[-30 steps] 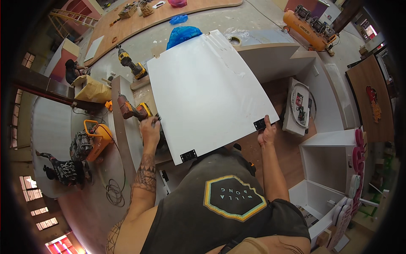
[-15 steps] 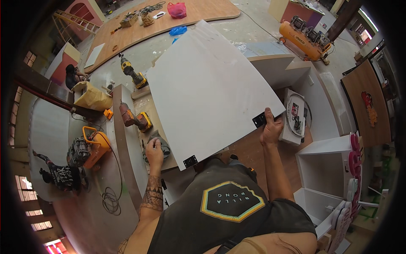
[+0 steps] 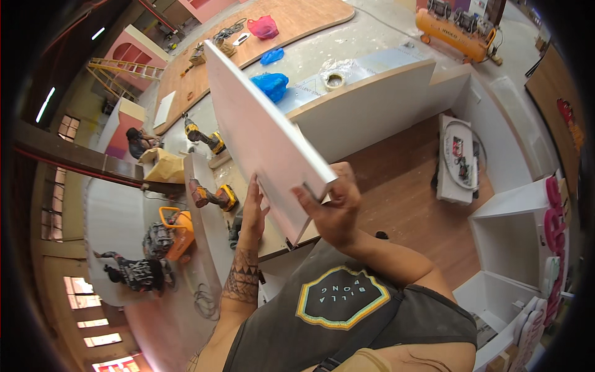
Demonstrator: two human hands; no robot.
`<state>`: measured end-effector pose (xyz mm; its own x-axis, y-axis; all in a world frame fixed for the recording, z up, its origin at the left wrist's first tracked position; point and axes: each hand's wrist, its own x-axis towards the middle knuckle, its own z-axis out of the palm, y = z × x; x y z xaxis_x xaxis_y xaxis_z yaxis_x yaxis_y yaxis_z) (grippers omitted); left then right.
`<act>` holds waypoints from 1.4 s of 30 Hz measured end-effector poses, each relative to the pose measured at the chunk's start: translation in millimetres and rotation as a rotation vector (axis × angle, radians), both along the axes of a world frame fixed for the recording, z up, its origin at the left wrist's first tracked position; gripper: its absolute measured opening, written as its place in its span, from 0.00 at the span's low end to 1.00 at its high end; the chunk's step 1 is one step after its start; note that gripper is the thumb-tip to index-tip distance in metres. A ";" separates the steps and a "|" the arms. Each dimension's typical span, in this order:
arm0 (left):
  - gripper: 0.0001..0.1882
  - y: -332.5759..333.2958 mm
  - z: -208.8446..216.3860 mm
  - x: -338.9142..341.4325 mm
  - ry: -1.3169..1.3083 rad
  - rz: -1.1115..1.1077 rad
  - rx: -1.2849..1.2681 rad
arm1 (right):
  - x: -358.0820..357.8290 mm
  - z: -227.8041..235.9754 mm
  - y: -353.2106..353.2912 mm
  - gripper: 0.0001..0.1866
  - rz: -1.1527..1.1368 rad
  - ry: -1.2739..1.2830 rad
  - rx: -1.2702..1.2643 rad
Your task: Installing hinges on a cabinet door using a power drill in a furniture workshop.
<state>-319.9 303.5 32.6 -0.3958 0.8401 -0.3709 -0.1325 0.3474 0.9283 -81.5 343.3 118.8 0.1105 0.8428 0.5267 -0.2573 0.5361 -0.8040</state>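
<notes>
A white board (image 3: 260, 146) is tipped up on its edge in front of me, its narrow white edge facing up and right. My right hand (image 3: 334, 208) is closed round its near upper corner, the thumb on the left face and the fingers over the far side. Fingers stretched out, my left hand (image 3: 252, 208) is open beside the board's lower left face; whether it touches is hard to tell. A small black fitting (image 3: 290, 245) shows at the board's bottom corner. Two cordless drills, one yellow and black (image 3: 206, 135), one red and yellow (image 3: 214, 196), lie left of the board.
A curved white counter wall (image 3: 372, 102) bends round the wooden floor. On that floor a white box (image 3: 457, 161) carries small parts. White open cabinets (image 3: 505, 232) stand at right, an orange air compressor (image 3: 455, 36) at far right. Two people (image 3: 137, 273) crouch at left.
The board has swung from lying nearly flat to standing on edge. My right hand has moved left with it. The left hand has shifted from the grey object to the board's side, fingers now straightened.
</notes>
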 end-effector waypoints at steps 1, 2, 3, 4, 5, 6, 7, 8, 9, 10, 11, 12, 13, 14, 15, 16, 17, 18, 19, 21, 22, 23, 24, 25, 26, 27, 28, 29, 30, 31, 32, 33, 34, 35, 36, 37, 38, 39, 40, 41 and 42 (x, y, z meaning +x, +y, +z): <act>0.40 6.6 4.1 -0.2 0.030 0.005 -0.021 | 4.7 8.8 -0.4 0.16 0.019 -0.114 0.038; 0.41 11.9 6.5 -0.8 -0.020 -0.024 0.067 | 6.7 13.0 -2.1 0.26 0.110 -0.091 -0.006; 0.43 13.8 9.6 -0.9 -0.071 -0.050 0.154 | 8.5 16.8 -1.7 0.31 0.181 -0.094 0.010; 0.46 12.0 14.2 -1.0 0.077 -0.013 0.020 | 9.5 20.6 -0.3 0.35 0.255 -0.093 0.026; 0.46 5.1 20.5 -1.6 0.107 -0.007 -0.011 | 11.3 23.5 1.7 0.41 0.335 -0.081 0.018; 0.46 3.1 23.7 3.2 0.136 0.006 -0.021 | 14.3 27.6 5.4 0.43 0.466 -0.095 -0.031; 0.46 -7.4 28.2 6.8 0.165 0.020 -0.032 | 14.6 26.7 9.3 0.43 0.502 -0.086 0.016; 0.46 -1.4 30.0 10.7 0.192 0.046 -0.037 | 13.0 25.2 12.3 0.44 0.548 -0.079 0.072; 0.46 8.3 31.6 16.6 0.219 0.062 -0.042 | 14.3 24.5 14.9 0.44 0.567 -0.047 0.062; 0.46 -6.9 40.8 16.8 0.245 0.078 -0.047 | 15.2 23.2 16.3 0.46 0.594 -0.079 0.120; 0.46 -21.3 48.7 16.4 0.265 0.091 -0.054 | 14.8 18.9 17.4 0.47 0.616 -0.116 0.176; 0.46 -24.4 52.9 20.0 0.282 0.100 -0.059 | 14.4 14.0 18.3 0.47 0.629 -0.093 0.164; 0.46 -41.8 63.5 20.1 0.296 0.108 -0.063 | 13.1 8.6 18.8 0.49 0.674 -0.111 0.168; 0.46 -38.2 64.0 23.5 0.310 0.137 -0.061 | 9.4 5.9 14.6 0.50 0.737 -0.130 0.185; 0.45 -37.6 67.6 25.8 0.323 0.149 -0.062 | 7.5 3.0 12.8 0.50 0.755 -0.113 0.177; 0.45 -40.7 71.2 29.2 0.333 0.161 -0.062 | 5.4 0.4 10.9 0.51 0.793 -0.100 0.169; 0.45 -49.4 77.9 31.6 0.342 0.171 -0.064 | 3.8 -1.6 9.2 0.52 0.831 -0.088 0.159; 0.45 -56.8 86.1 32.8 0.350 0.181 -0.065 | 2.2 -3.2 9.8 0.52 0.847 -0.075 0.150; 0.45 -56.1 90.2 34.8 0.358 0.191 -0.065 | 0.9 -4.3 12.7 0.49 0.900 -0.061 0.153; 0.45 -60.2 99.8 32.9 0.363 0.209 -0.059 | 0.0 -5.0 19.9 0.47 0.969 -0.046 0.152; 0.45 -52.7 98.0 32.9 0.365 0.216 -0.055 | 2.7 -3.9 26.0 0.42 1.111 -0.010 0.115; 0.45 -43.6 100.4 30.5 0.374 0.223 -0.050 | 3.5 -2.7 32.0 0.39 1.253 0.033 0.081; 0.45 -33.4 102.1 27.8 0.382 0.228 -0.044 | 1.1 -4.1 37.4 0.39 1.262 0.044 0.077; 0.45 -43.3 113.7 27.9 0.390 0.231 -0.038 | -1.9 -6.0 42.8 0.39 1.262 0.008 0.129; 0.45 -50.2 122.9 29.5 0.400 0.234 -0.033 | -4.3 -6.2 47.0 0.40 1.262 -0.025 0.181; 0.45 -55.3 130.8 31.6 0.409 0.236 -0.027 | -4.1 -3.6 50.4 0.42 1.278 -0.033 0.165; 0.45 -58.9 137.9 34.0 0.417 0.235 -0.021 | -6.5 -2.8 53.3 0.42 1.283 -0.023 0.162; 0.45 -60.9 139.6 36.2 0.415 0.228 -0.014 | -8.5 -5.0 56.3 0.41 1.272 -0.055 0.200; 0.45 -62.3 141.4 37.8 0.411 0.219 -0.007 | -10.0 -6.7 58.7 0.40 1.259 -0.088 0.238; 0.45 -63.5 143.6 38.7 0.405 0.209 0.001 | -11.5 -6.7 60.6 0.40 1.256 -0.091 0.226; 0.45 -69.1 147.8 38.3 0.397 0.209 0.012 | -14.3 -4.7 60.6 0.40 1.271 -0.109 0.233; 0.45 -40.1 139.5 30.3 0.391 0.197 0.021 | -14.1 -2.3 62.8 0.40 1.275 -0.123 0.237; 0.45 -69.7 158.6 37.9 0.384 0.185 0.031 | -12.7 -0.7 64.9 0.40 1.269 -0.127 0.226; 0.45 -66.4 162.7 36.7 0.388 0.195 0.047 | -13.0 4.4 62.7 0.38 1.280 -0.128 0.250; 0.45 -49.9 155.7 28.7 0.373 0.184 0.061 | -14.5 3.4 62.6 0.37 1.275 -0.143 0.255; 0.45 -40.6 151.3 23.3 0.357 0.176 0.075 | -17.1 2.5 62.3 0.37 1.272 -0.158 0.244; 0.45 -50.1 160.9 27.4 0.350 0.171 0.087 | -16.5 4.0 63.8 0.35 1.271 -0.148 0.257; 0.45 -48.1 164.6 28.9 0.344 0.168 0.100 | -15.7 5.8 64.7 0.33 1.272 -0.140 0.271; 0.45 -44.2 162.7 26.4 0.326 0.158 0.118 | -17.1 5.6 65.5 0.33 1.266 -0.158 0.262; 0.45 -41.2 161.4 23.7 0.308 0.149 0.137 | -18.1 5.8 66.0 0.31 1.265 -0.162 0.254; 0.45 -41.8 164.0 21.9 0.296 0.145 0.156 | -18.7 7.1 66.6 0.29 1.268 -0.161 0.250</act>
